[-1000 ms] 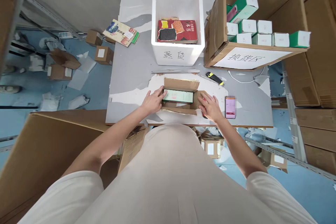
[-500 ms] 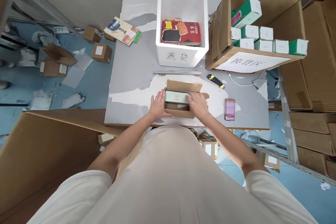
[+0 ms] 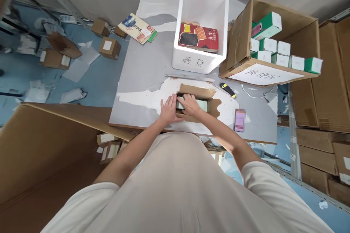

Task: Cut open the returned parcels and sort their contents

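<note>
A small open cardboard box point(image 3: 215, 108) lies lengthwise on the table near its front edge, flaps folded out. Inside it is a pale green box point(image 3: 202, 105), partly covered by my right hand. My left hand point(image 3: 169, 110) holds the cardboard box's left end, fingers along the end and thumb along the front side. Over the left part of the green box, my right hand point(image 3: 190, 105) reaches into the carton with fingers apart, pressing on its top; the fingertips are partly hidden.
Behind stands a white foam bin point(image 3: 199, 60) holding books point(image 3: 202, 36). Right of it, a large carton point(image 3: 236, 43) holds several green-and-white boxes point(image 3: 269, 25). A yellow-black utility knife point(image 3: 228, 90), a phone point(image 3: 240, 121), a cable point(image 3: 253, 97) and a book point(image 3: 136, 28) lie on the table point(image 3: 131, 69).
My right hand has moved left, from the green box's right end to its left part. The green box now sits lower in the carton. The camera view has shifted slightly.
</note>
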The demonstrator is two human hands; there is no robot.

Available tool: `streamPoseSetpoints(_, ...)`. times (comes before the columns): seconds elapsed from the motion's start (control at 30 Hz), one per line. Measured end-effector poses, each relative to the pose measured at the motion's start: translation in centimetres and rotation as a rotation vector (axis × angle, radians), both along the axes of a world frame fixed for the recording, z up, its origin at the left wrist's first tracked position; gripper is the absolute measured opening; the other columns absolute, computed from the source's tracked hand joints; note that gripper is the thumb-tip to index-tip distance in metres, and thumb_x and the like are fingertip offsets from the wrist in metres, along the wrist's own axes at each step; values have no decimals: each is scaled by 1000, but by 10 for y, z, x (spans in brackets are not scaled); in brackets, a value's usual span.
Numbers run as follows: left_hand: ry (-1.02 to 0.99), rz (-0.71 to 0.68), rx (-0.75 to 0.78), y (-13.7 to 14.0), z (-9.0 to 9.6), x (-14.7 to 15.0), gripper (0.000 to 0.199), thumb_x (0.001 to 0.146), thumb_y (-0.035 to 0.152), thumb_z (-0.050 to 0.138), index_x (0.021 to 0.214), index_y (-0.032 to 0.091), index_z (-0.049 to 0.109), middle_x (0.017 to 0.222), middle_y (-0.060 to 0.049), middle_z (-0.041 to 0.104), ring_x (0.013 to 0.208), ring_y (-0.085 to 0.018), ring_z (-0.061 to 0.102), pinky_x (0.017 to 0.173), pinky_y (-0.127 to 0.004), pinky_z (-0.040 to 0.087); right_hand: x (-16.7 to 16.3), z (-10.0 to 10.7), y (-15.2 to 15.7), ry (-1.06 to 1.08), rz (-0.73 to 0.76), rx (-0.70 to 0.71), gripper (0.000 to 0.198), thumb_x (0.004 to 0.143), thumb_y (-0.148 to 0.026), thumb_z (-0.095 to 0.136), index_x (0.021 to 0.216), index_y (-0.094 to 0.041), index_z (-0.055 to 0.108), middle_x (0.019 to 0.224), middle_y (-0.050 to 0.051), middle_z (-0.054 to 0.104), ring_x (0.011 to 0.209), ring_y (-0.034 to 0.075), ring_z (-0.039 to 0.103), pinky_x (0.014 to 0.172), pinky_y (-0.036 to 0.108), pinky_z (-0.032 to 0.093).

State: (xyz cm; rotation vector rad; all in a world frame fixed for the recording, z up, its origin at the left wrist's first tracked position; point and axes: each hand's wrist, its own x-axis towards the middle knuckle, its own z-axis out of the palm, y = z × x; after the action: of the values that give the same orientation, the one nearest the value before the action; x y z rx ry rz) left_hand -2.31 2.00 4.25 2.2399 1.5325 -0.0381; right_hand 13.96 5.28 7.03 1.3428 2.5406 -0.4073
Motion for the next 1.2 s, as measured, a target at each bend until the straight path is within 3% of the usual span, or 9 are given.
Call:
streamPoseSetpoints(0.17, -11, 28, 7, 5, 0, 2, 127, 65, 72, 63, 155, 13, -3, 160, -20, 13, 146, -42, 16, 114, -65, 12, 50, 28, -3, 295, -36, 42, 46, 79, -30, 62, 121, -17, 52, 125, 17, 46, 108, 27, 51, 88, 36, 43)
streamPoseSetpoints(0.4, 32, 139, -9, 58, 5, 18, 131, 62, 73, 66, 155, 13, -6, 161, -19, 10, 148, -41, 9, 115, -65, 4, 118, 81, -28, 887, -244, 594, 60, 61, -32, 77, 111, -27, 43, 123, 12, 46, 111, 31, 54, 88, 47, 48)
streamPoseSetpoints(0.5, 33, 154, -10, 86, 9, 24, 134, 60, 73, 68, 155, 12, -4, 161, -20, 10, 148, -41, 7, 116, -64, 3, 135, 93, -51, 995, -245, 638, 64, 58, -26, 78, 111, -30, 43, 122, 10, 47, 111, 30, 55, 86, 48, 50)
streamPoseSetpoints(0.6, 46, 121, -8, 106, 15, 28, 136, 58, 73, 69, 154, 10, -2, 161, -22, 9, 148, -41, 2, 115, -65, 1, 136, 70, -75, 980, -207, 510, 58, 60, -24, 74, 110, -28, 45, 119, 10, 50, 109, 28, 57, 83, 46, 53)
streamPoseSetpoints(0.73, 48, 70, 61, 112, 25, 28, 136, 58, 77, 67, 154, 6, 2, 160, -26, 5, 147, -46, -6, 111, -68, -8, 122, 3, -93, 937, -206, 297, 48, 65, -25, 70, 105, -25, 44, 115, 14, 50, 108, 27, 58, 84, 44, 54)
streamPoseSetpoints(0.83, -31, 83, 174, 88, 31, 24, 120, 70, 76, 57, 154, 7, 8, 160, -25, 8, 147, -44, -6, 110, -68, -11, 110, -34, -96, 959, -165, 190, 45, 67, -24, 69, 104, -23, 45, 115, 15, 50, 110, 27, 57, 86, 42, 53)
streamPoseSetpoints(0.97, -308, 120, 302, 12, 24, 20, 85, 88, 61, 43, 154, 15, 15, 160, -19, 15, 149, -37, 3, 116, -63, 3, 105, -48, -93, 958, -184, 132, 43, 70, -28, 69, 106, -23, 46, 119, 17, 49, 113, 27, 56, 90, 44, 52)
streamPoseSetpoints(1.07, -537, -59, 146, -43, 5, 25, 102, 79, 61, 60, 154, 15, 9, 158, -21, 23, 147, -35, 22, 116, -54, 26, 110, -44, -93, 923, -170, 79, 44, 74, -35, 70, 109, -22, 47, 124, 19, 49, 119, 29, 54, 94, 46, 50)
streamPoseSetpoints(1.2, -616, -25, -11, -64, -22, 48, 118, 63, 54, 80, 152, 19, 13, 151, -22, 35, 139, -37, 38, 110, -55, 37, 120, -24, -96, 828, -111, 44, 46, 82, -45, 63, 117, -19, 48, 141, 23, 42, 137, 32, 40, 104, 51, 43)
